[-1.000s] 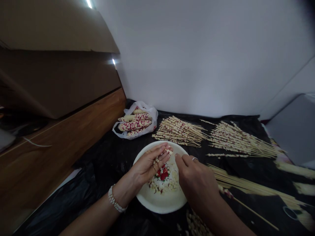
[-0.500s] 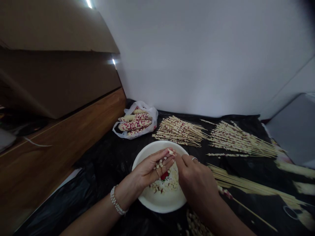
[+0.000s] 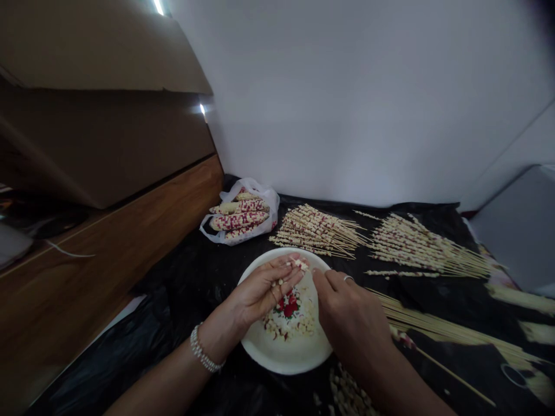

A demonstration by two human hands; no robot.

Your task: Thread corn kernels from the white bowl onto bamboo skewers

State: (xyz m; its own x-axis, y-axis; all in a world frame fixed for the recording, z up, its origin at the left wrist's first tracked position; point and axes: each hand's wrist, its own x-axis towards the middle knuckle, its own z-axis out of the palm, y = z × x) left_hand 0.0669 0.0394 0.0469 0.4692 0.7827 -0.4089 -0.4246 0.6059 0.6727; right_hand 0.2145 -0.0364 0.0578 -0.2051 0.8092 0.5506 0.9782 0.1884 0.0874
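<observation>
Head cam: a heap of pale bits [image 3: 351,393], too dim to identify, sat by the near edge of the black plastic sheet [image 3: 173,300]. Just past that, your left hand [image 3: 260,292], bracelet [image 3: 200,349] at the wrist, was half open and cupped over the white bowl [image 3: 286,364], with kernels [image 3: 300,264] at the fingertips and a few more in the palm. Your right hand [image 3: 347,312] was curled nearly closed at the bowl's right rim; couldn't tell if it gripped anything.

What changed: half a second earlier your fingertips met. Now there was a small gap and your left palm had turned, so fewer palm kernels showed. I'd read that as a different view, not kernels used up. More of the bowl's red print [image 3: 288,303] showed too.

Right of your forearm lay a part-loaded skewer [image 3: 453,374] and bare sticks [image 3: 418,315]. Along the sheet's far edge you had a white bag [image 3: 272,211] of cobs [image 3: 240,221] near the left corner, one threaded bundle [image 3: 310,228], then a second bundle [image 3: 416,245] toward the right corner. No brands, labels or writing I could read anywhere.
</observation>
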